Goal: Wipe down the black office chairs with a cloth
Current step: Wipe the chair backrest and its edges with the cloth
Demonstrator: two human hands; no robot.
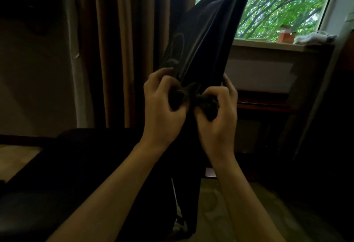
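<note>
Right in front of the window [283,6], both hands have a tight grip on a dark cloth [201,50]: left hand [162,105] and right hand [218,113] bunch its lower edge, side by side. Black chair [80,165] sits below, lower left.

A dark cloth [203,36] hangs straight ahead, blocking the middle. Curtains [122,50] close the far left. A black chair [67,165] fills near left; floor [239,213] near right lies open.
</note>
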